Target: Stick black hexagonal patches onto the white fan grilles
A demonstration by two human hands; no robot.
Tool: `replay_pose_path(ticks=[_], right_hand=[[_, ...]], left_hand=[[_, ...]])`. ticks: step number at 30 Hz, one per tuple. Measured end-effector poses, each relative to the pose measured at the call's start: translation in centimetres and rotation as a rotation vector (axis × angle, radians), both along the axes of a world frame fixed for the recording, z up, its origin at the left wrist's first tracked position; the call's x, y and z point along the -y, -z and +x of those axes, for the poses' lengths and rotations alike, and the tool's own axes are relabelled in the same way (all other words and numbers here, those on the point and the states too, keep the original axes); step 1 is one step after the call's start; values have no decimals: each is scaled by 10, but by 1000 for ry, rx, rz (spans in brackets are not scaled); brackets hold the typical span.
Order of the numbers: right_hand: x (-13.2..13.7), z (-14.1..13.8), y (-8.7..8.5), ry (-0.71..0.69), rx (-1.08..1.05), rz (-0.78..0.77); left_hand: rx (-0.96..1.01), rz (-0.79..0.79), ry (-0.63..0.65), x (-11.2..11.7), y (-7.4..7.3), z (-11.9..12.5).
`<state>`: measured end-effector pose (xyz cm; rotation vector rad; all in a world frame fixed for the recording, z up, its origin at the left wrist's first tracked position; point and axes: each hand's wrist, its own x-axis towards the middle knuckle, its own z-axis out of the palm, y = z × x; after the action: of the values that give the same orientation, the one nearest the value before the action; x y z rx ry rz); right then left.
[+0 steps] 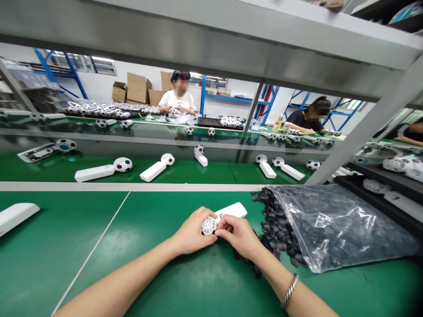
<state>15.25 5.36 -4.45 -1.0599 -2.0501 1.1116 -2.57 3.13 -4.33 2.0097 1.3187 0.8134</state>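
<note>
My left hand [192,231] is wrapped round the ball-shaped head of a white soccer-ball handheld device [209,225], whose head is an open white lattice. Its smooth white handle [235,211] points away to the upper right, over the green tabletop. With thumb and fingertips pinched at the ball's lower right side, my right hand [236,233] holds a small black piece [214,232], mostly hidden by the fingers. Just right of that hand lies a spill of small black pieces [277,233], coming from a clear plastic bag [343,224].
Beyond the table edge, a green conveyor [228,172] carries several devices with black-and-white ball heads. A white part [16,215] lies at far left. Black trays [396,198] stand at right. A metal beam [211,39] spans overhead. Two co-workers [178,99] sit across the line, another person is partly visible at right.
</note>
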Motion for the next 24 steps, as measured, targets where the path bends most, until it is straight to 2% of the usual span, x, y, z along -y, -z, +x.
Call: replay_pose_path(ticks=[8, 20, 24], right_hand=[[2, 0, 1, 55, 38, 23], [0, 1, 1, 26, -12, -15], [-2, 0, 1, 47, 43, 10]], left_hand=[[-6, 43, -20, 0, 0, 2], [2, 21, -32, 2, 0, 3], [29, 29, -49, 1, 0, 4]])
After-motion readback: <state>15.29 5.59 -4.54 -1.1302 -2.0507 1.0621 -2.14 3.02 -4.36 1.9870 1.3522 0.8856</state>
